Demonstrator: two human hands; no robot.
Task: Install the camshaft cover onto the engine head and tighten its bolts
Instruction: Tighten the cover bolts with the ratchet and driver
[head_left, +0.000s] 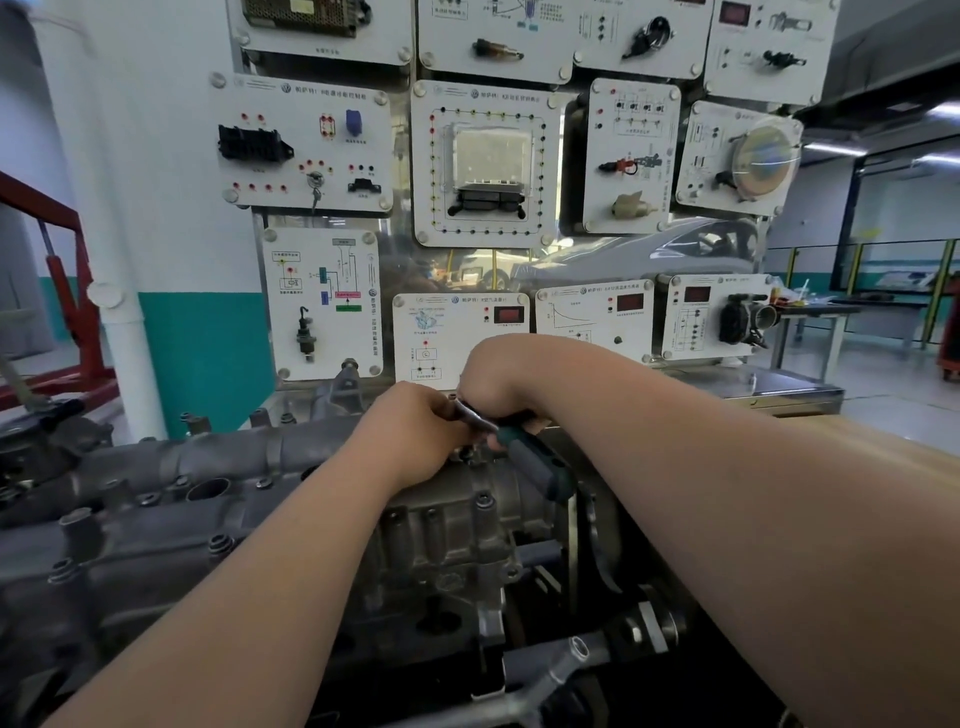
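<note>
The grey cast camshaft cover (156, 499) lies along the engine head (447, 551), running from the left to the middle, with several bolts (483, 501) standing in its edge. A ratchet wrench (524, 457) with a metal shank and a dark green handle points down to the right. My left hand (415, 431) curls its fingers round the ratchet's head at the far right end of the cover. My right hand (498, 379) bends down from above and grips the same tool just behind it. The bolt under the tool is hidden by my hands.
A training board (483, 166) of white panels with sensors and connectors stands right behind the engine. A red engine hoist (78, 291) is at the left. A metal bracket (597, 654) juts out low on the right, and a wooden bench edge (883, 467) lies beyond my right forearm.
</note>
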